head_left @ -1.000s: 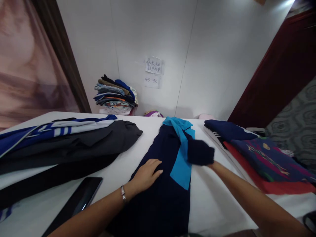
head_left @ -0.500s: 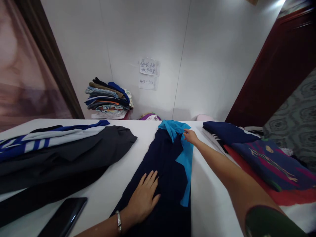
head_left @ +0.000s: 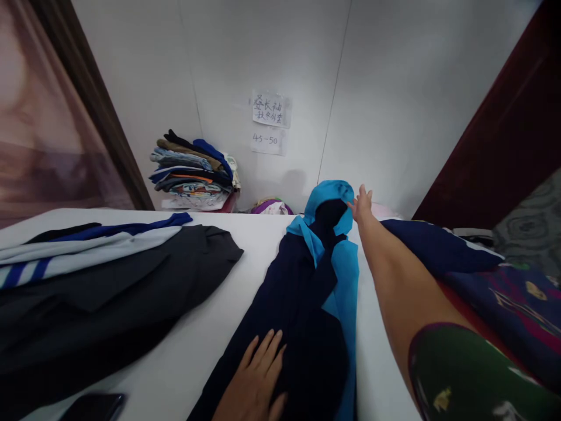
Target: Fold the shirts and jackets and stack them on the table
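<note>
A dark navy jacket (head_left: 280,280) with bright turquoise parts lies lengthwise on the white table in front of me. Its far end, a turquoise-edged piece (head_left: 326,192) that looks like a hood, rises off the table with a navy inner side. My left hand (head_left: 258,380) rests flat and open on the navy cloth, its wrist out of view. My right hand (head_left: 362,204) is stretched out to the raised piece, thumb side pinching its right edge while other fingers stick up.
Dark grey clothes (head_left: 175,275) and a blue-and-white garment (head_left: 109,245) lie at the left, near a black phone (head_left: 94,406). Folded clothes (head_left: 442,251) lie at the right. A clothes stack (head_left: 193,166) stands by the wall, left of paper signs (head_left: 270,120).
My right hand has moved up and right, raising the jacket's turquoise far end off the table. My left hand still lies on the jacket, now lower in view.
</note>
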